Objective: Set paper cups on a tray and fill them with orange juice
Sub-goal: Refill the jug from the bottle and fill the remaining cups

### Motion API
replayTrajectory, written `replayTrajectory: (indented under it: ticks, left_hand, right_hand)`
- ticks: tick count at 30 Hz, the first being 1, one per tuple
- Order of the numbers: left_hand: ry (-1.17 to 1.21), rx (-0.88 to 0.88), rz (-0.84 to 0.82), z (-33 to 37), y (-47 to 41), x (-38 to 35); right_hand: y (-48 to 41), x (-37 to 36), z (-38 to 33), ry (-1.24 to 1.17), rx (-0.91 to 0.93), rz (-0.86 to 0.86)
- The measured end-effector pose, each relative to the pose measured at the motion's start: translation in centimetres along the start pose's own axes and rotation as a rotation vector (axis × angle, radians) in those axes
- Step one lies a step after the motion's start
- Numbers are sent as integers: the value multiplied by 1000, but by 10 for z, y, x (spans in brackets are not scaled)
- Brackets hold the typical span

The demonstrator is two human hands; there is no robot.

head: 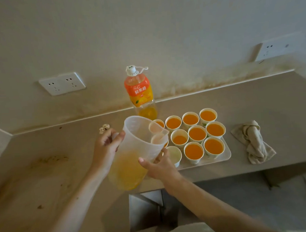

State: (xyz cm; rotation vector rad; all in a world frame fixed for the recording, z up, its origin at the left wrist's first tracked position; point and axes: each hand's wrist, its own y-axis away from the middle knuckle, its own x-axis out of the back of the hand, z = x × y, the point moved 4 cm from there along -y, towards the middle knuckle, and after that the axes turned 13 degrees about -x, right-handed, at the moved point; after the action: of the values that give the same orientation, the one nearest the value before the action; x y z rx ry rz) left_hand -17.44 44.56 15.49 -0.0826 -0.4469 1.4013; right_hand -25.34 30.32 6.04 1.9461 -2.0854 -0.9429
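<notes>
The surface (253, 102) carries a pale tray (226, 153) of paper cups (197, 133). Most are full of orange juice, but the near-left cup (174, 153) looks unfilled and those behind the jug (137, 139) can't be judged, so filling seems nearly done. The jug, with juice left in it, tilts toward the tray. The left hand (108, 144) grips its handle and the right hand (159, 166) clasps its lower side. The bottle (138, 88) behind reads 鲜果橙.

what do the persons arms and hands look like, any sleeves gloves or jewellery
The left forearm and right forearm are bare to the frame edge, with no sleeves in view. The left hand and right hand wear no gloves, and no watch, bracelet or ring shows.
</notes>
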Motion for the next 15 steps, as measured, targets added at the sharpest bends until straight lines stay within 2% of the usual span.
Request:
replayTrajectory:
  ticks: [6, 10, 15]
  left_hand:
    - [-37, 25, -36, -20, 18, -7]
    - [-112, 9, -111, -28, 25, -12]
    - [-166, -14, -168, -32, 26, -16]
  right_hand:
    - [-5, -8, 35, 19, -22, -35]
    - [-2, -5, 48, -67, -11, -111]
    - [-8, -6, 62, -132, -130, -121]
